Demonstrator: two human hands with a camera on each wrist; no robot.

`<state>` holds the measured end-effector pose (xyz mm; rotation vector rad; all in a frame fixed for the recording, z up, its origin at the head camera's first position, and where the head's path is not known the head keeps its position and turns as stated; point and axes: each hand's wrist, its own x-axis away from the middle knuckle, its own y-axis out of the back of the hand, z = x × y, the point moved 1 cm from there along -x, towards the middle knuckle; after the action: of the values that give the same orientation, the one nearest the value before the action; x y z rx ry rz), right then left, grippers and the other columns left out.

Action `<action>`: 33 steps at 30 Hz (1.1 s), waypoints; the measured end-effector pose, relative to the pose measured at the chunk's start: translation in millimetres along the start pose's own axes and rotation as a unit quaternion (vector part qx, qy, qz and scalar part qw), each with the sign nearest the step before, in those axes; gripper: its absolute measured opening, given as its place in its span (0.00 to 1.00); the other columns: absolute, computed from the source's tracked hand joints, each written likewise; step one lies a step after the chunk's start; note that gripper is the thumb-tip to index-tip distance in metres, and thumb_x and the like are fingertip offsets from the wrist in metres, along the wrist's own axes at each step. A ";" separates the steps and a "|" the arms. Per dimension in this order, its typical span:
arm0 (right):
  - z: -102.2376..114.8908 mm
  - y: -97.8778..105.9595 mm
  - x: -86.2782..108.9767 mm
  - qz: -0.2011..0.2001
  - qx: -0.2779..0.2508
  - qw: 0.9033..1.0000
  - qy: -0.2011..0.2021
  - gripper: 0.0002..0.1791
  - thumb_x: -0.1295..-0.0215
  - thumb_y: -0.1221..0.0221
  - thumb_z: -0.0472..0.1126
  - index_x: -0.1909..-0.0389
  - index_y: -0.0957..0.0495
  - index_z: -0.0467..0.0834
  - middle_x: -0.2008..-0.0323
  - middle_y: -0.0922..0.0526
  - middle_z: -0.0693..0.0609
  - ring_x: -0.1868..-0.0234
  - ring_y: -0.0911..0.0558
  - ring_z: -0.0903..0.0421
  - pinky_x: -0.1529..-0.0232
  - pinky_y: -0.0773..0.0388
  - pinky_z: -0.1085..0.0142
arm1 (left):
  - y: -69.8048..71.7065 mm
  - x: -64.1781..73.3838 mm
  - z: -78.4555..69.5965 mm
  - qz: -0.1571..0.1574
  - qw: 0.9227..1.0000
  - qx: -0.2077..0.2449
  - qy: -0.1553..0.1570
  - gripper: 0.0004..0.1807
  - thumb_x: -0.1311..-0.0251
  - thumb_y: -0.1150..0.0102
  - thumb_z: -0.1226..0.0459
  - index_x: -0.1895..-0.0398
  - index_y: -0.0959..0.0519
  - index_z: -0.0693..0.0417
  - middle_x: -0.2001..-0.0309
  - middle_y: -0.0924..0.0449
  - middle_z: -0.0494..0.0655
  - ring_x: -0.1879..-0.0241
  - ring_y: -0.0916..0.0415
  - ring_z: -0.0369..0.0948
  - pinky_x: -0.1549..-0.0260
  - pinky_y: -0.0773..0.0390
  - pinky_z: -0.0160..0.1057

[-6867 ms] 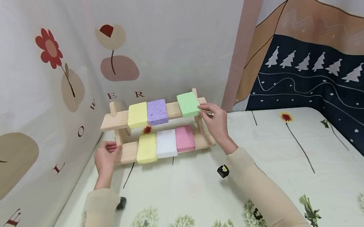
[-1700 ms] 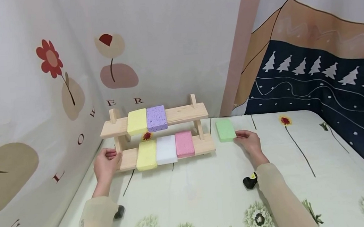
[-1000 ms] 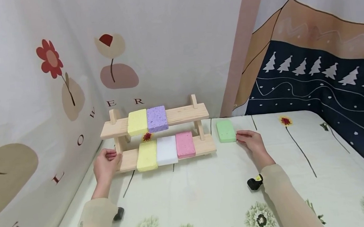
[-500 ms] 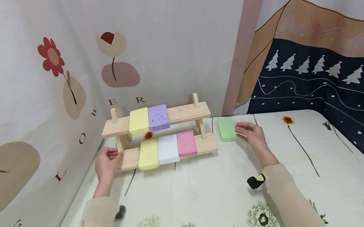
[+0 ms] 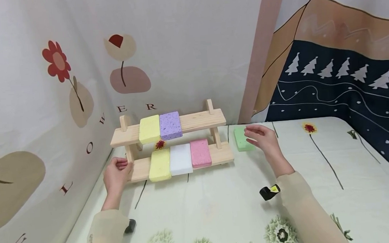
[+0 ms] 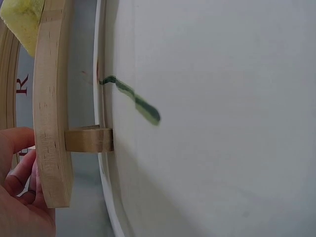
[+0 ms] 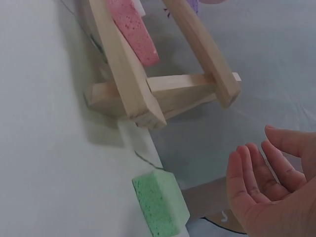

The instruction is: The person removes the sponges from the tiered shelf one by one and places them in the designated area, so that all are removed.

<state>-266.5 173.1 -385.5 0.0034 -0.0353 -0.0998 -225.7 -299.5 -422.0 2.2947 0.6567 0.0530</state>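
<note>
My left hand (image 5: 117,173) grips the left end of a two-tier wooden rack (image 5: 199,120), fingers at its upright; in the left wrist view the fingers (image 6: 20,170) bend behind the board. A yellow sponge (image 5: 149,128) and a purple sponge (image 5: 170,125) lie side by side on the upper shelf. Along the lower shelf sit another yellow sponge (image 5: 159,164), a white sponge (image 5: 180,158) and a pink sponge (image 5: 201,153). Right of the rack, a green sponge (image 5: 241,141) lies on the cloth. My right hand (image 5: 264,139) hovers over it, holding nothing, apart from it in the right wrist view.
A pale flower-print cloth (image 5: 203,206) covers the table. Printed curtains (image 5: 189,43) stand close behind the rack and along the left. A dark curtain with tree prints (image 5: 329,87) hangs at the right. Small black wrist devices (image 5: 269,192) sit under both forearms.
The green sponge has come off the upper shelf's right end onto the cloth. My right hand has let go of it, then lifted and shifted left. My left hand stays on the rack.
</note>
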 end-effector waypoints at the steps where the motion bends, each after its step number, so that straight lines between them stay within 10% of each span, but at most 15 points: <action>1: 0.8 -1.7 -0.2 0.000 -0.003 1.000 0.001 0.23 0.30 0.41 0.37 0.37 0.29 0.34 0.62 0.18 0.65 0.59 0.18 0.71 0.54 0.18 0.73 | 0.0 0.0 0.1 0.000 1.000 0.000 0.000 0.16 0.36 0.38 0.60 0.51 0.24 0.61 0.54 0.18 0.61 0.56 0.21 0.51 0.62 0.30 0.39; 15: 17.6 -34.6 -1.7 0.026 0.018 0.999 0.016 0.23 0.30 0.40 0.40 0.37 0.27 0.37 0.42 0.20 0.43 0.56 0.18 0.68 0.49 0.18 0.67 | -1.6 2.1 -0.4 0.000 1.000 -0.005 0.012 0.16 0.35 0.38 0.60 0.50 0.24 0.60 0.54 0.19 0.59 0.57 0.22 0.49 0.65 0.31 0.35; 33: 38.6 -89.3 5.8 0.075 -0.002 0.996 0.044 0.20 0.33 0.38 0.36 0.41 0.24 0.38 0.51 0.17 0.46 0.56 0.16 0.62 0.48 0.18 0.62 | 0.8 3.1 -0.5 -0.005 1.000 0.002 -0.003 0.15 0.36 0.38 0.61 0.51 0.24 0.61 0.54 0.18 0.62 0.57 0.20 0.51 0.63 0.30 0.38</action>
<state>-271.0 83.6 -347.2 0.0017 0.0526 0.0509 -222.8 -298.2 -421.6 2.2937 0.6662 0.0395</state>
